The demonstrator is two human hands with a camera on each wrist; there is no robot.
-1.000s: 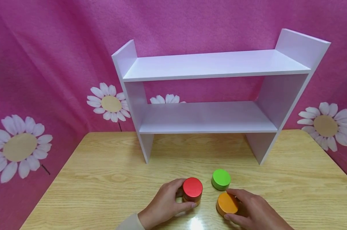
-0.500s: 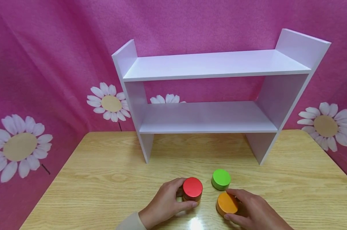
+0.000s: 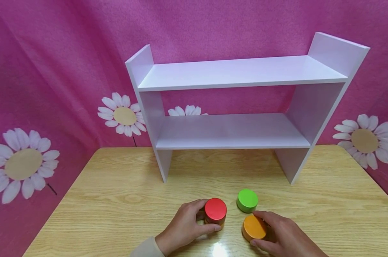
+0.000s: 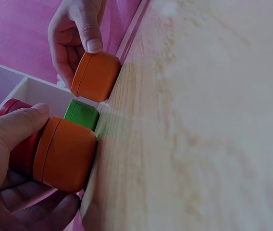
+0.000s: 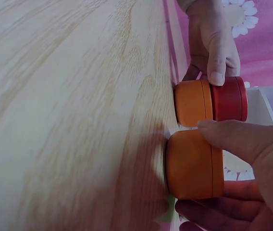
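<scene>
My left hand (image 3: pixel 185 225) holds a round red tin (image 3: pixel 215 208) between thumb and fingers. That red tin sits on top of an orange tin (image 4: pixel 69 154), whose lid seam shows in the left wrist view. To the right, my right hand (image 3: pixel 285 232) grips a second orange tin (image 3: pixel 254 227), thumb on the near side and fingers on the far side; it stands upright on the table. A green tin (image 3: pixel 247 200) stands by itself just behind the right-hand orange tin, touched by neither hand.
A white two-tier shelf (image 3: pixel 232 131) stands at the back of the wood-grain table (image 3: pixel 110 200), its side panels reaching down to the tabletop. Behind it hangs a pink cloth (image 3: pixel 226 28) printed with large white daisies.
</scene>
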